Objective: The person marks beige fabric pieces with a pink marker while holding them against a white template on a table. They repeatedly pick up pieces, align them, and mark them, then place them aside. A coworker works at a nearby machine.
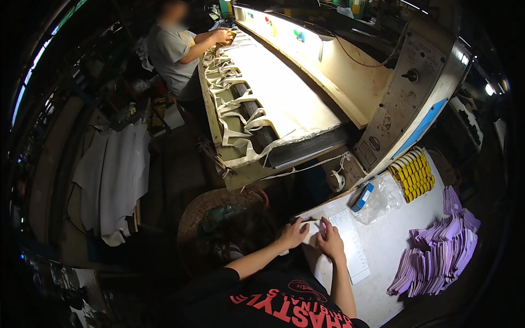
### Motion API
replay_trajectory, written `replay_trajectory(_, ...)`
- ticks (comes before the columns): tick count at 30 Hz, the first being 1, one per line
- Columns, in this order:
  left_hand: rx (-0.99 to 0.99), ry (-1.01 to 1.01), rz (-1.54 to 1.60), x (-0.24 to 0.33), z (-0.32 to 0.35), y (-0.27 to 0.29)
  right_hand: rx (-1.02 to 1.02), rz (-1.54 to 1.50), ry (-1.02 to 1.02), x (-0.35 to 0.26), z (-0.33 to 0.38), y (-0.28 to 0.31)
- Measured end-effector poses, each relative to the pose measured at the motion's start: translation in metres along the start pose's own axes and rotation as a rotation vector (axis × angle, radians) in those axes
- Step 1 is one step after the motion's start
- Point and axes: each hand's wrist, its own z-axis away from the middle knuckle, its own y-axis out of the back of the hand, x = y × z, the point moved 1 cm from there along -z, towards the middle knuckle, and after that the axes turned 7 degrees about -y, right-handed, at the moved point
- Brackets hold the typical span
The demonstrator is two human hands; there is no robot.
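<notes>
My left hand [293,234] grips the left edge of a small white pad-like piece [312,232] at the near corner of the white table. From the other side, my right hand [331,241] is closed at the piece's right edge. A slim pinkish thing [322,226], perhaps a pen, shows between its fingers; its exact kind is too small to tell. Just right of my right hand lies a white sheet with handwritten lines [353,249] on the white table [383,240].
Stacked purple cut pieces [437,254] lie at the table's right, a yellow strip bundle [414,176] behind. Nearby are a clear plastic bag [383,201] and a blue box [362,197]. A wicker basket [191,210] stands left. Beyond, a person [174,54] works at a lit machine bed [284,93].
</notes>
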Motion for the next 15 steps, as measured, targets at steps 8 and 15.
replay_trajectory(8, 0.006, 0.018, -0.007, -0.0003, -0.0009, -0.0011, 0.025, 0.012, -0.016, -0.0032, -0.0001, -0.0022)
replay_trajectory(15, 0.008, 0.006, -0.013, -0.0057, -0.0015, -0.0052, 0.056, 0.021, -0.018, -0.0040, -0.0003, -0.0047)
